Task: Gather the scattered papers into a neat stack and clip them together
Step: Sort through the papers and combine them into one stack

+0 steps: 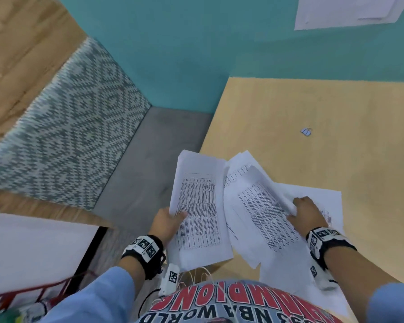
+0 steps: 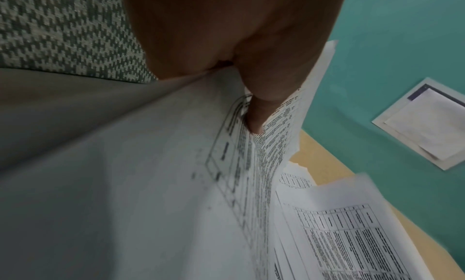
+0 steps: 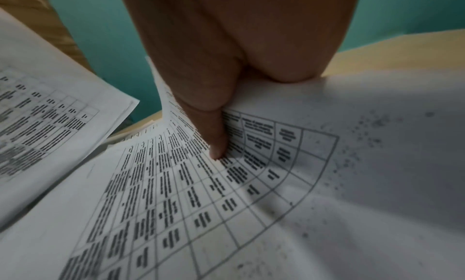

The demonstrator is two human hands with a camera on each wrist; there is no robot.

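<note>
The left hand (image 1: 167,223) pinches a bundle of printed sheets (image 1: 200,210) at its left long edge, thumb lying across the printed face and the other fingers curled out of sight beneath; in the left wrist view the thumb (image 2: 256,113) presses into the paper so that it creases around it. This bundle runs lengthwise away from the body, hangs partly off the left edge of the yellow tabletop (image 1: 313,108), and its right long edge lies just beside, perhaps touching, the second bundle. To the right of it, the right hand (image 1: 309,210) grips a looser fan of sheets (image 1: 264,206) at its right edge, fingers curled over the top and bowing the paper upward; the right wrist view shows the thumb (image 3: 216,141) pressed down on a table printed on the page. These sheets are skewed, their long axis tilted toward the right hand and their corners splayed, and at least one flat sheet (image 1: 322,192) lies under that hand on the tabletop. So the two bundles lie side by side between the hands, roughly but not truly parallel, and the coming move, as I judge it, turns on sliding one over the other and squaring the edges. Farther out, ahead and slightly to the right of the right hand and well apart from it, a small binder clip (image 1: 306,131) rests on the tabletop; the right hand is plainly the nearer one to reach it. More paper (image 1: 345,12) lies at the far right on the teal floor.
</note>
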